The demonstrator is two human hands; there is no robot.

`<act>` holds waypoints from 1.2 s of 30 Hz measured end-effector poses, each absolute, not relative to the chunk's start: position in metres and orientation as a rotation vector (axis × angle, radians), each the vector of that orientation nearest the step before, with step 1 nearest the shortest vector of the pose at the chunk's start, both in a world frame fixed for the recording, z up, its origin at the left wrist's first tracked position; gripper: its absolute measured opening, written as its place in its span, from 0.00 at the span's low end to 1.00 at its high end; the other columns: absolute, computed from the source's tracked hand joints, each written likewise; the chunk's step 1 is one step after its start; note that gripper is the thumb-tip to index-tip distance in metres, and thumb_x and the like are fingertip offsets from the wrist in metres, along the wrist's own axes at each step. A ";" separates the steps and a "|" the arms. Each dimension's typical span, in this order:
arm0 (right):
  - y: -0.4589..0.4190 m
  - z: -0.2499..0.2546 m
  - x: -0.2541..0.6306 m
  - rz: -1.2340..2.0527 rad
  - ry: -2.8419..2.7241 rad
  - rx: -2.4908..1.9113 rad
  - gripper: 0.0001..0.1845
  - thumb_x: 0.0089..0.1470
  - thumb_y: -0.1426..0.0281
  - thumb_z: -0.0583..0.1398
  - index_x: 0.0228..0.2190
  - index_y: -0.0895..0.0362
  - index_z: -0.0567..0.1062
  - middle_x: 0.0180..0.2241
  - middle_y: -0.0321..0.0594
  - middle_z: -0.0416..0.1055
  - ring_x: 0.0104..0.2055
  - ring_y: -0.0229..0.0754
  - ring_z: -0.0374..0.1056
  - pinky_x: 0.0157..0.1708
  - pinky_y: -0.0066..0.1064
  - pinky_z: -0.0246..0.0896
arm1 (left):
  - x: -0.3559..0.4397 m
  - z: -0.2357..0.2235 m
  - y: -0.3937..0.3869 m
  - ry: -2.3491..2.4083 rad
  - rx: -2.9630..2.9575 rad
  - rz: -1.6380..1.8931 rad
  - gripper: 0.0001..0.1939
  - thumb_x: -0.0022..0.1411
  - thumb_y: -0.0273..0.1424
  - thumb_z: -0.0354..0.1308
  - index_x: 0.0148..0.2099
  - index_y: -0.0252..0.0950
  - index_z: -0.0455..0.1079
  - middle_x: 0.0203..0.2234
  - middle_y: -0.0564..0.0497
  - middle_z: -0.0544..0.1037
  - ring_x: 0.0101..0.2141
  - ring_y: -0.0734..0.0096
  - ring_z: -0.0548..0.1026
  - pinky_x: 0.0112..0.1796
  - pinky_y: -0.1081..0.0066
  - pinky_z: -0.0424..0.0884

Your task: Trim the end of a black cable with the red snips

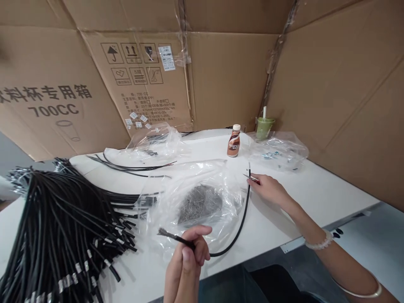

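Note:
A black cable [237,240] runs in a curve from one of my hands to the other. My left hand [188,256], low in the middle, is closed around it near an end where frayed grey strands [163,232] stick out to the left. On the right, my right hand [268,188] pinches the cable's other end, which points up and carries a pale label. Those same fingers also hold a small red-handled tool [255,181] with a thin pointed metal tip; its exact kind is unclear. Between my hands lies a clear plastic bag [170,198] of small grey metal pieces [200,204].
A thick bundle of black cables [63,227] covers the table's left side. Farther back are loose cables [142,168], another clear bag [154,141], a brown bottle [234,142], a green cup [264,128] and a bag with blue bits [280,151]. Cardboard walls [230,80] enclose the back.

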State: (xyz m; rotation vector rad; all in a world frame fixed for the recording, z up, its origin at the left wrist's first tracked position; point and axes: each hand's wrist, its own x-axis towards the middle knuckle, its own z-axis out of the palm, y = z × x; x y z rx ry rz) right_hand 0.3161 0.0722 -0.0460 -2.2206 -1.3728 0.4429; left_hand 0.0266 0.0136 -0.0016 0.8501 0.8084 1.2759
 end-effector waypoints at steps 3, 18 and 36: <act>0.077 -0.046 0.307 0.491 -1.474 -2.266 0.20 0.63 0.61 0.56 0.52 0.57 0.73 0.41 0.44 0.75 0.40 0.45 0.71 0.38 0.34 0.62 | 0.023 -0.006 0.017 0.778 0.821 1.258 0.27 0.54 0.58 0.61 0.32 0.36 0.80 0.21 0.53 0.60 0.26 0.74 0.59 0.31 0.74 0.60; 0.080 -0.050 0.300 0.495 -1.485 -2.262 0.22 0.61 0.63 0.54 0.53 0.57 0.73 0.42 0.45 0.76 0.42 0.50 0.72 0.38 0.30 0.61 | 0.019 -0.033 0.027 0.850 0.753 1.325 0.28 0.57 0.49 0.64 0.16 0.36 0.61 0.16 0.55 0.57 0.23 0.73 0.56 0.26 0.74 0.61; 0.035 0.008 0.127 1.364 -0.879 -0.963 0.25 0.45 0.51 0.70 0.26 0.58 0.70 0.18 0.27 0.53 0.20 0.28 0.47 0.21 0.21 0.51 | 0.037 -0.045 0.010 1.108 1.004 1.701 0.26 0.60 0.48 0.61 0.19 0.37 0.62 0.17 0.54 0.59 0.23 0.72 0.60 0.25 0.70 0.59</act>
